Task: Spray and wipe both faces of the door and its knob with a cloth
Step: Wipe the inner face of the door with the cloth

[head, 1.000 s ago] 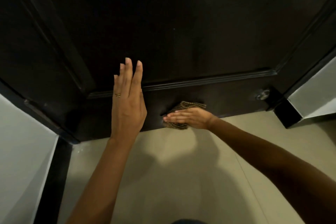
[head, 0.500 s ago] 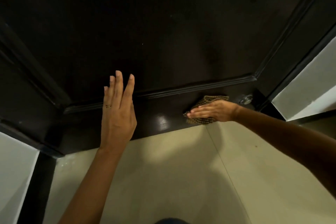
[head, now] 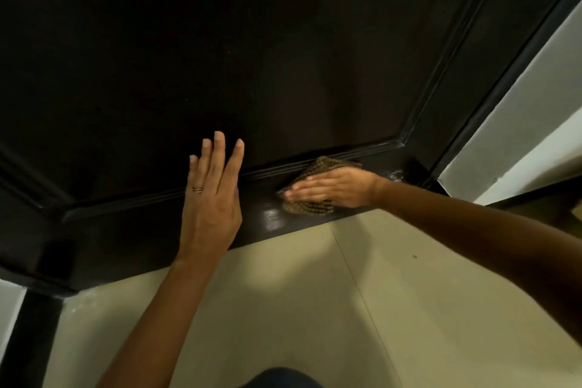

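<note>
Wall (head: 9,309) strip at far left, pale, next to the dark frame (head: 28,340) that runs down to the floor (head: 315,309). Door (head: 283,57) fills most of the view, dark brown, seen from above looking down at its bottom part. Moulding (head: 126,203) runs left to right across it, rising slightly to the right, then turns a corner and goes up the right side. Left hand (head: 211,198) is flat over the door, fingers straight and close together, pointing up the panel, ring (head: 197,189) on one finger, holding nothing; can't tell if the palm actually touches. Glossy glare patch on the bottom rail just right of it. Cloth (head: 310,208), brown check, lies on the bottom rail below the moulding; it shows above and below the hand, so its long axis runs from the moulding down toward the door's bottom edge. Right hand (head: 330,187) presses it flat on the door, fingers straight, pointing left along the rail, not curled round it. Small shiny fitting (head: 395,175) near the door's lower right corner, blurred. Pale wall at far right.
</note>
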